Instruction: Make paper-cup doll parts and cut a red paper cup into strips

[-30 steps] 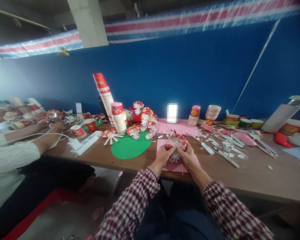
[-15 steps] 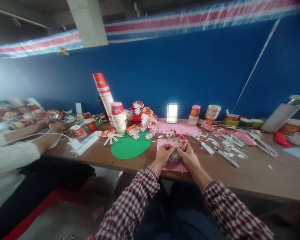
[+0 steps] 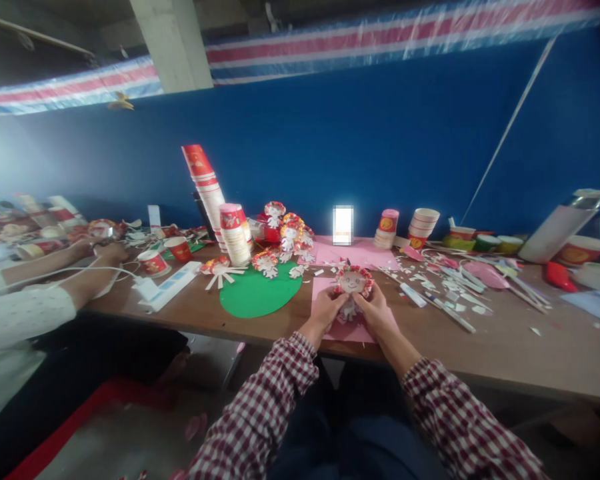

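Observation:
Between my two hands is a paper doll (image 3: 353,285) with a drawn smiling face and a red-and-white curled rim round its head. My left hand (image 3: 329,310) grips it from the left, thumb on the front below the face. On the other side my right hand (image 3: 377,311) is closed on it the same way, the two thumbs almost meeting. The doll's pale lower body shows partly under the thumbs. Beneath lies a pink paper sheet (image 3: 323,287). Similar paper dolls (image 3: 291,233) stand clustered to the left, near a green oval sheet (image 3: 260,293).
Stacked paper cups (image 3: 236,233) rise at the left, more cups (image 3: 424,227) at the back right. White paper scraps (image 3: 460,287) and a knife-like tool (image 3: 457,317) lie to the right. A power strip (image 3: 173,287) and a co-worker's hands (image 3: 107,253) are further left.
The view has shifted very slightly. Both hands keep the same hold on the paper doll, and nothing else has visibly moved.

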Tool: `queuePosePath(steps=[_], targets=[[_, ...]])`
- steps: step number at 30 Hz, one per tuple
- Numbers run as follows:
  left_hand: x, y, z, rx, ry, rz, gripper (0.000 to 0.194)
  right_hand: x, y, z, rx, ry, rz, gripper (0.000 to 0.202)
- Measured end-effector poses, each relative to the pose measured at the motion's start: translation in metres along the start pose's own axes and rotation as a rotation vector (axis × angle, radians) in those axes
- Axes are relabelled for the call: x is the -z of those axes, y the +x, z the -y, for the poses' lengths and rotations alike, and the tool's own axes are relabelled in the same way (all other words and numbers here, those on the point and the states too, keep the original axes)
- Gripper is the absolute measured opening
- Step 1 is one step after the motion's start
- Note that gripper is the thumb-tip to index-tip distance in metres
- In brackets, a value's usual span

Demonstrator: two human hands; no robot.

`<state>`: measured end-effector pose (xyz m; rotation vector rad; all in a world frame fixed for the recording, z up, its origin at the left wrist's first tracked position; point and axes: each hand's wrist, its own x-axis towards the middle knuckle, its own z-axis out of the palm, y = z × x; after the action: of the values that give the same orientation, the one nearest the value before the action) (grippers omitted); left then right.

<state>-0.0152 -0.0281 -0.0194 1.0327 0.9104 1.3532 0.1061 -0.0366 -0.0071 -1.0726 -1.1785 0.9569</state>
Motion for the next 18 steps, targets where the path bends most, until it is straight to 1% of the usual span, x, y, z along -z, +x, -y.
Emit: queuePosePath(steps=[4,10,15,18], targets=[[-0.001,0.0,-0.001,-0.02,-0.019,-0.014,0.027,0.0,0.0,0.001,0.012,0.011,0.003,0.034],[-0.002,-0.001,-0.003,0.015,-0.056,-0.047,0.027,-0.002,0.0,0.003,-0.005,0.088,0.034,0.036],[-0.006,-0.006,-0.014,0.03,-0.138,-0.114,0.028,-0.003,-0.003,0.008,-0.051,0.136,0.091,0.036],[-0.008,-0.008,-0.02,0.04,-0.185,-0.128,0.03,-0.004,-0.004,0.009,-0.063,0.181,0.146,0.037]])
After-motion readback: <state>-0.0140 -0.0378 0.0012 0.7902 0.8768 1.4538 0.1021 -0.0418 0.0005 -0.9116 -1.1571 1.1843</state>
